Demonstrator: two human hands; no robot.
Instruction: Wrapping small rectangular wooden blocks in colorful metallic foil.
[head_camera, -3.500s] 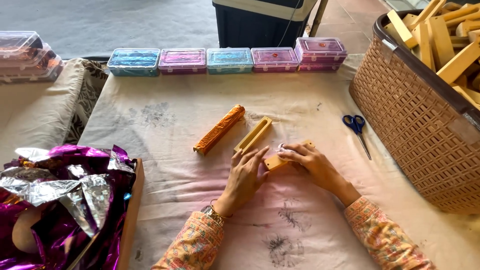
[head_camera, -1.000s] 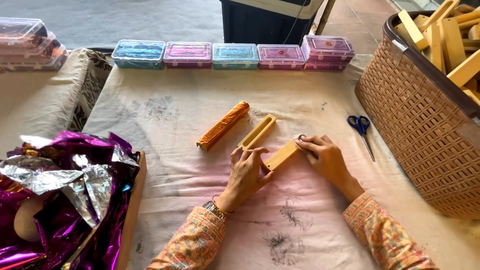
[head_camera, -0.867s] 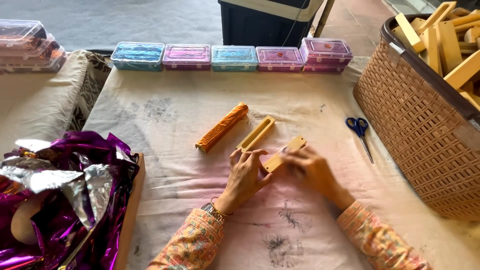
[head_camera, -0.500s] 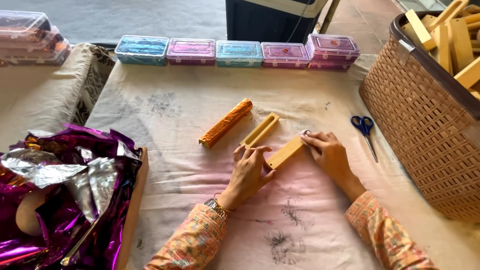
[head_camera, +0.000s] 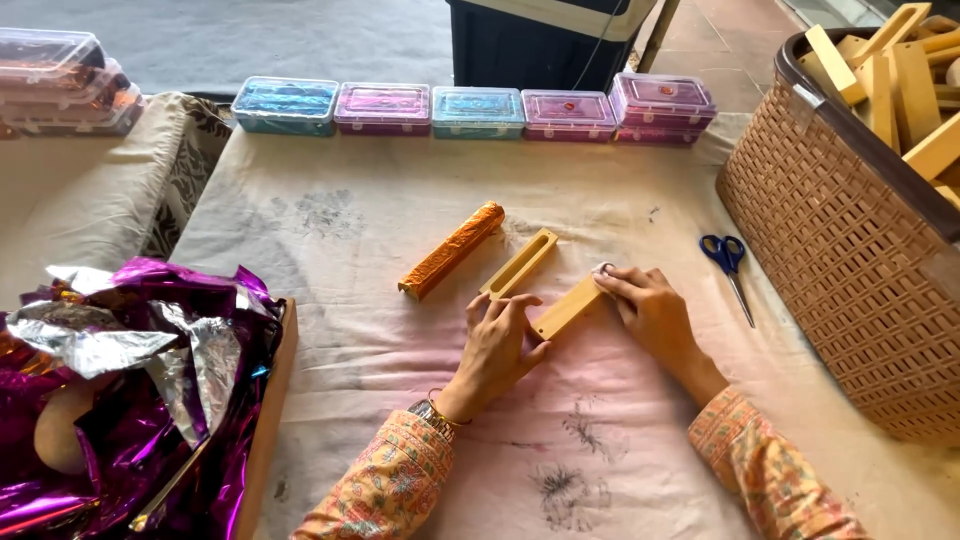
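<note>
Beside the slotted wooden holder (head_camera: 519, 264), left hand (head_camera: 497, 345) and right hand (head_camera: 650, 313) each clamp one end of a wooden block (head_camera: 568, 307).

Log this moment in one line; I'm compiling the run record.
left hand: grips near end of wooden block | right hand: holds far end | slotted wooden piece, orange foil-wrapped bar: alongside, untouched

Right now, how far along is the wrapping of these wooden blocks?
Done: one block wrapped in orange foil lies on the cloth. In hand: the left hand and right hand hold a bare wooden block by its two ends; beside it lies a slotted wooden piece, also bare. Left: the basket at the right holds many more bare blocks, and foil sheets wait at the left.
</note>
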